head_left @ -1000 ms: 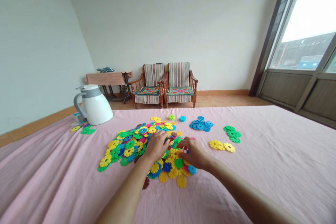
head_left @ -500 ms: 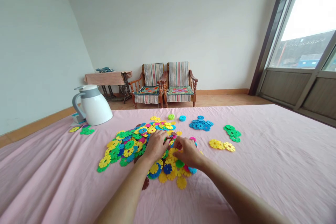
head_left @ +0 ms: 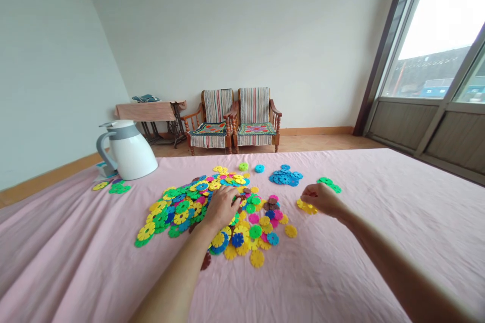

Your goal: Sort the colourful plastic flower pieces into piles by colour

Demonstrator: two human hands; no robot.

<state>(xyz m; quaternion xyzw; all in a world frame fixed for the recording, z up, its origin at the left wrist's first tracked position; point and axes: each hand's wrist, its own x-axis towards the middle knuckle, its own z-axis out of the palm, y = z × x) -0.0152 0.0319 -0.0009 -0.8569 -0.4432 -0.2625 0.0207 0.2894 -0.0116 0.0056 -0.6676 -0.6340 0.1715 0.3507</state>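
Many flat, notched plastic snowflake discs lie in a mixed-colour pile point(head_left: 182, 207) on the table. My left hand point(head_left: 223, 206) rests on the pile's middle, fingers curled and thumb drawn near them beside a brown disc; whether it grips anything is hidden. To the right, my right hand point(head_left: 323, 199) is closed in a pinch just over a small group of yellow discs point(head_left: 307, 207). What its fingertips hold does not show. Behind that hand are green discs point(head_left: 333, 186), partly covered. Blue discs point(head_left: 286, 176) form a heap farther back.
A white and grey jug point(head_left: 134, 154) stands at the table's left, near a few yellow and green discs point(head_left: 119, 186). Single lime point(head_left: 243, 166) and light-blue point(head_left: 259, 168) discs lie at the back. Pink cloth point(head_left: 397, 222) covers the table. Two wooden armchairs point(head_left: 253, 111) stand beyond.
My right hand has moved right, from the mixed pile to the yellow group, uncovering pink, brown and blue discs. My left hand stays on the pile. The view has turned slightly right.
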